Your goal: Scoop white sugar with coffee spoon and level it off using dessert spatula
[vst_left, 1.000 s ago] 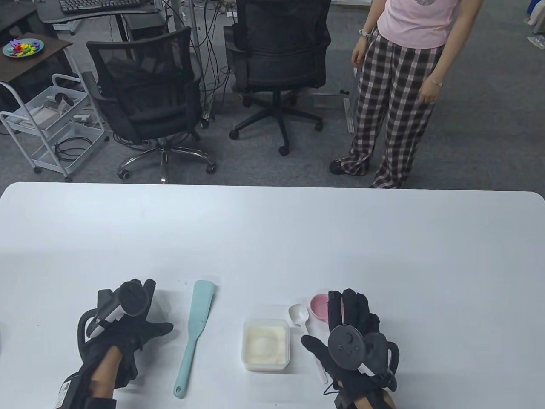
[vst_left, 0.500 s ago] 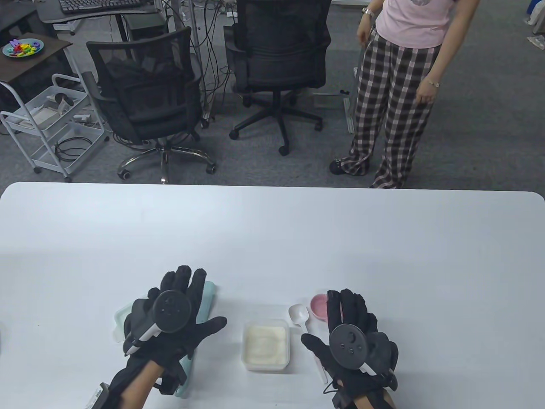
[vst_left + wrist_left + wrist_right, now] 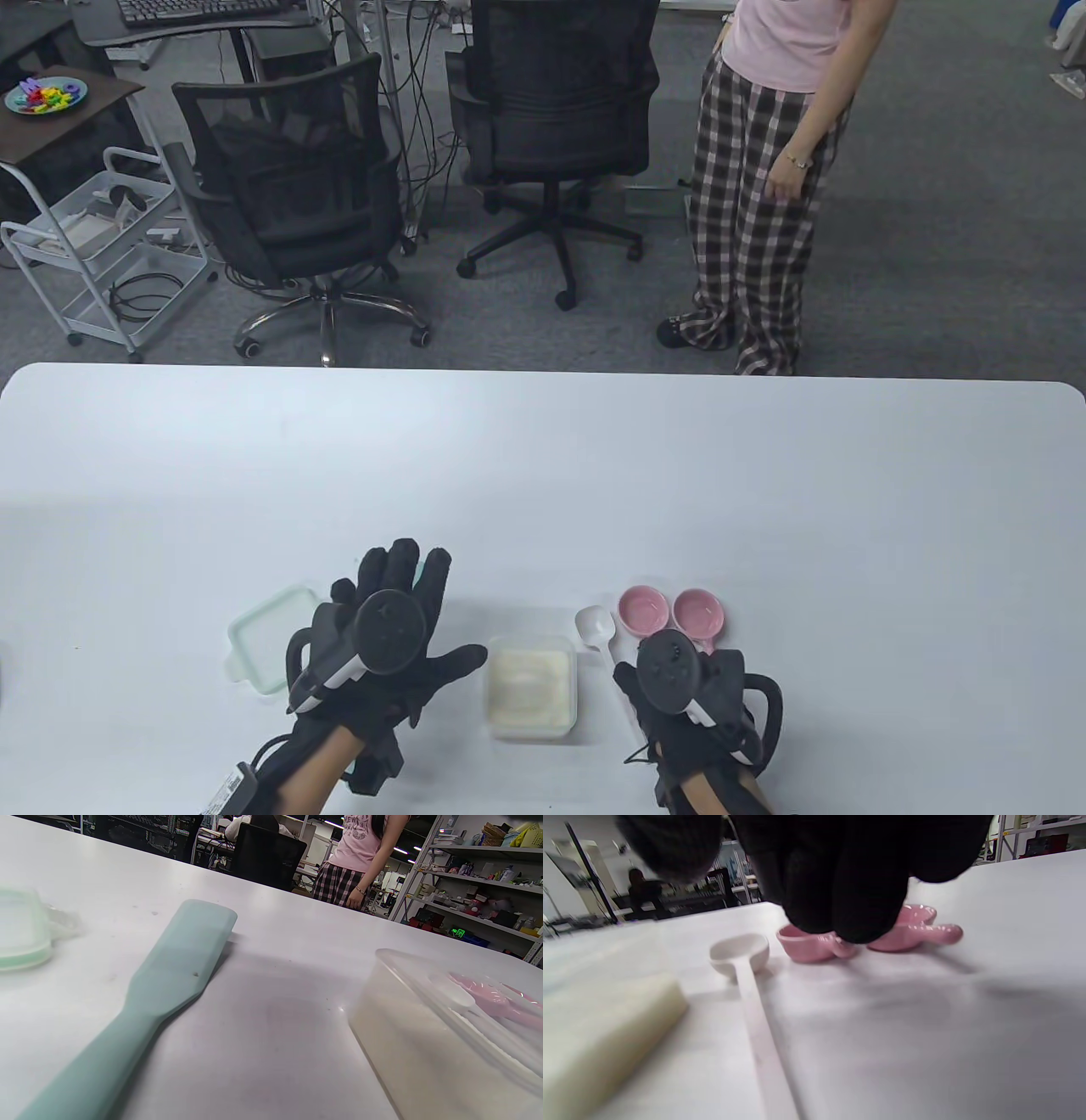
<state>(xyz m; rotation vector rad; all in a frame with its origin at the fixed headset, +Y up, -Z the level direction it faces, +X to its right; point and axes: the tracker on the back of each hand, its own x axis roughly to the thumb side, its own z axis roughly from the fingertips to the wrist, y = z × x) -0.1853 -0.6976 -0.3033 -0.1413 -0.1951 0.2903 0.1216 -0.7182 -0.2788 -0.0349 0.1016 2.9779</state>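
Note:
The mint dessert spatula lies flat on the table; in the table view my left hand hovers over it with fingers spread and hides it. The clear sugar container stands open between my hands, and it also shows in the left wrist view. The white coffee spoon lies just right of the container, with its handle toward me. My right hand is over the handle with fingers curled down and the thumb apart. It holds nothing.
The container's mint-rimmed lid lies left of my left hand. Two pink measuring spoons lie beyond my right hand. A person stands past the table's far edge. Two office chairs are behind it.
My left hand has moved right from the lid to above the spatula, leaving the lid on the table. My right hand has drawn back and curled its fingers, uncovering the second pink spoon.

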